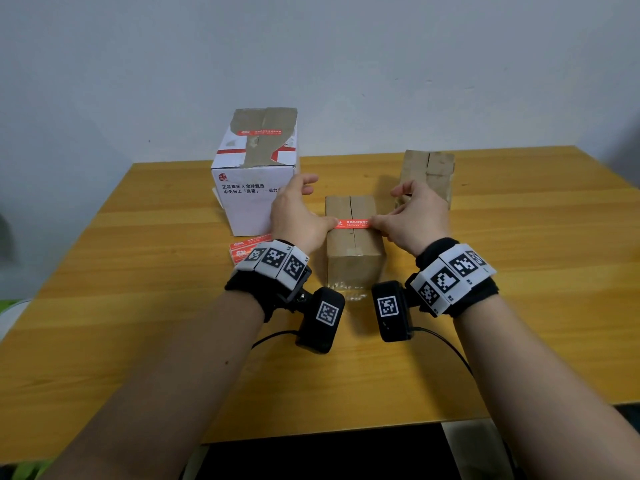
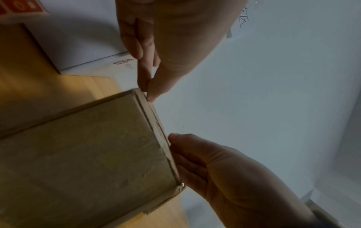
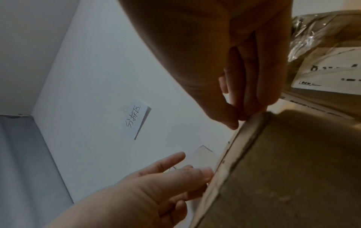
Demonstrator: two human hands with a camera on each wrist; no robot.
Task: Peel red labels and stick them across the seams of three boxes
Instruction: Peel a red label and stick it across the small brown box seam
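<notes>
A small brown box (image 1: 353,252) stands mid-table with its seam running away from me. A red label (image 1: 353,223) lies across that seam on the top. My left hand (image 1: 330,223) pinches the label's left end at the box's left top edge (image 2: 149,94), its other fingers stretched out. My right hand (image 1: 377,224) pinches the right end at the opposite edge (image 3: 238,120). In both wrist views the box side (image 2: 87,154) (image 3: 293,169) fills the frame and the label's red face is hidden. A white box (image 1: 256,188) bears a red label (image 1: 259,132) on its taped top.
A stack of red labels (image 1: 247,249) lies on the wooden table (image 1: 138,341) by the white box, behind my left wrist. Another brown box (image 1: 427,174) stands at the back right, just beyond my right hand. A pale wall with a paper note (image 3: 136,118) closes the back.
</notes>
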